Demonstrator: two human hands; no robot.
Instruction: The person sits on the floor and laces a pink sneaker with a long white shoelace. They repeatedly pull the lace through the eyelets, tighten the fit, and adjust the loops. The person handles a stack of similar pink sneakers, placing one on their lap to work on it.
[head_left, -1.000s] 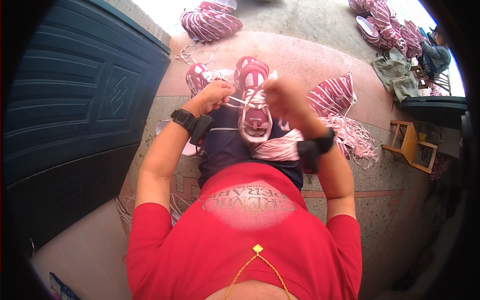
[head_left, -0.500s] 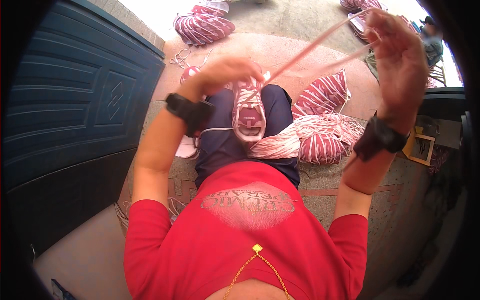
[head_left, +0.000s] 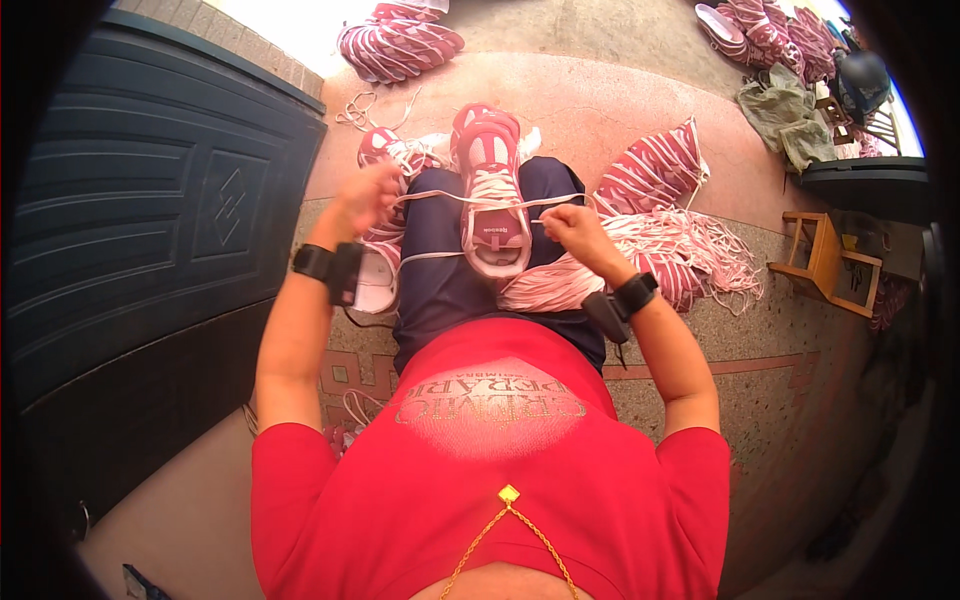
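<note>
A pink and white sneaker [head_left: 493, 235] rests on my lap, toe pointing away, its white laces crossed partway down the front. Lace ends stretch out from it to both sides. My left hand [head_left: 366, 203], slightly blurred, is closed around the lace on the left. On the right, my right hand [head_left: 580, 232] pinches the other lace end beside the shoe. A thick hank of pale pink laces [head_left: 555, 285] lies over my right thigh. Left of my legs are another laced sneaker [head_left: 380, 148] and a pale-soled shoe [head_left: 376, 282].
Bundles of pink and white shoe parts lie at right [head_left: 650, 168] and far ahead [head_left: 400, 48]. A dark blue panelled door [head_left: 170, 190] stands at left. To the right are a small wooden stool [head_left: 822, 262] and a greenish cloth sack [head_left: 785, 115]. A person sits at the far right.
My right hand has come down from high at the upper right, where it drew a lace out long, to beside the shoe. My left hand has moved left, off the shoe.
</note>
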